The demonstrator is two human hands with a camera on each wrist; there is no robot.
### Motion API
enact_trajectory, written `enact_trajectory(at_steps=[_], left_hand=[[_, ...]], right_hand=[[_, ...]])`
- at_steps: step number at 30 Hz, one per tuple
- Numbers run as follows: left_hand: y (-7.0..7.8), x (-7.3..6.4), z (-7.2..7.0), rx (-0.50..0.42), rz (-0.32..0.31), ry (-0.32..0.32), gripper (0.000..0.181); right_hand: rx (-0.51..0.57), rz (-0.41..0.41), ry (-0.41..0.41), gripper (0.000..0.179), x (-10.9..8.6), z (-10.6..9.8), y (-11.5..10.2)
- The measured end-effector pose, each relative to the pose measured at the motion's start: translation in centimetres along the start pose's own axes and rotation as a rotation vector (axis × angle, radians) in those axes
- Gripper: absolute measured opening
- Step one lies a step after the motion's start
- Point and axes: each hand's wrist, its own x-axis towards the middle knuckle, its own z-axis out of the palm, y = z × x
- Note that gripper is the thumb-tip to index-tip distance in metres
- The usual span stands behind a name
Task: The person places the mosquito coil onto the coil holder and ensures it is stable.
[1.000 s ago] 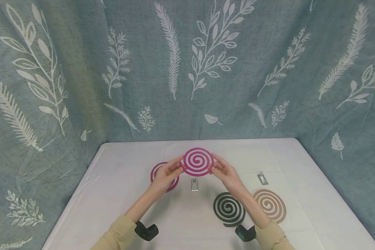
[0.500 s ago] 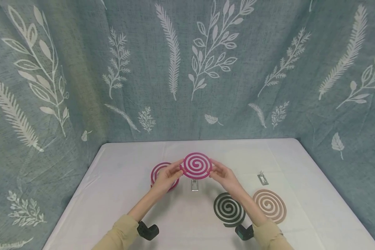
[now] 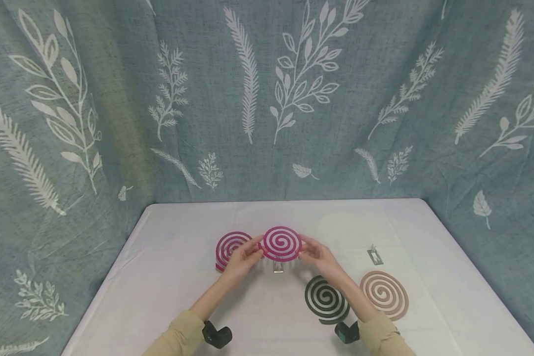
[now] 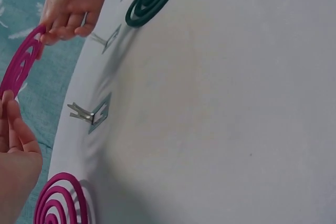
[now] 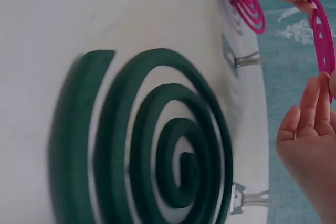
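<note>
My left hand (image 3: 240, 263) and right hand (image 3: 322, 259) pinch opposite edges of a pink mosquito coil (image 3: 281, 242), held above the table and tilted so its flat face shows. Behind its lower edge, a small metal coil stand (image 3: 278, 268) is partly hidden in the head view; its upright prongs show in the left wrist view (image 4: 83, 113). A second pink mosquito coil (image 3: 219, 249) lies by my left hand, partly covered by it. Under my right forearm lies a dark green mosquito coil (image 3: 326, 296), seen large in the right wrist view.
A brown mosquito coil (image 3: 382, 294) lies right of the green one, with another metal stand (image 3: 375, 255) behind it. The left wrist view shows a further stand (image 4: 109, 39). A patterned blue-green curtain (image 3: 258, 99) borders the white table (image 3: 169, 232).
Both hands have lowered the held pink coil toward the table and the metal stand below it. More of the pink coil on the table shows now.
</note>
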Motion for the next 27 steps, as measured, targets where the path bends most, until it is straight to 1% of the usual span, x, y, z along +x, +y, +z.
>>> enact_trajectory(at_steps=[1, 3, 8, 12, 15, 18, 21, 23, 24, 27], left_hand=[[-0.2, 0.0, 0.1, -0.005, 0.001, 0.001, 0.045], [-0.5, -0.1, 0.3, -0.013, 0.003, 0.004, 0.045], [-1.0, -0.2, 0.9, -0.036, 0.015, 0.046, 0.042], [-1.4, -0.4, 1.3, -0.035, 0.016, 0.077, 0.041], [-1.7, -0.6, 1.5, -0.01, 0.003, 0.09, 0.041], [-2.0, -0.8, 1.7, -0.009, -0.012, 0.089, 0.042], [-2.4, -0.9, 1.9, -0.05, -0.022, 0.076, 0.042], [-2.6, -0.9, 2.0, -0.078, -0.019, 0.066, 0.042], [-2.8, -0.9, 2.1, -0.082, -0.01, 0.061, 0.042], [-3.0, -0.9, 2.1, -0.094, -0.014, 0.059, 0.043]], right_hand=[[-0.007, 0.005, 0.0, 0.056, 0.1, 0.0, 0.2], [-0.008, 0.004, -0.007, 0.057, 0.5, 0.0, 1.4], [-0.003, 0.028, -0.028, 0.058, 0.6, 0.1, 2.1], [0.002, 0.036, -0.039, 0.057, 0.6, 0.1, 2.3], [-0.008, 0.044, -0.05, 0.056, 0.6, 0.1, 2.5], [-0.018, 0.054, -0.058, 0.056, 0.6, 0.1, 2.8], [-0.023, 0.069, -0.061, 0.056, 0.6, 0.0, 3.1], [-0.026, 0.078, -0.062, 0.056, 0.7, 0.0, 3.2], [-0.026, 0.082, -0.063, 0.056, 0.7, 0.0, 3.2], [-0.023, 0.091, -0.065, 0.056, 0.7, 0.1, 3.2]])
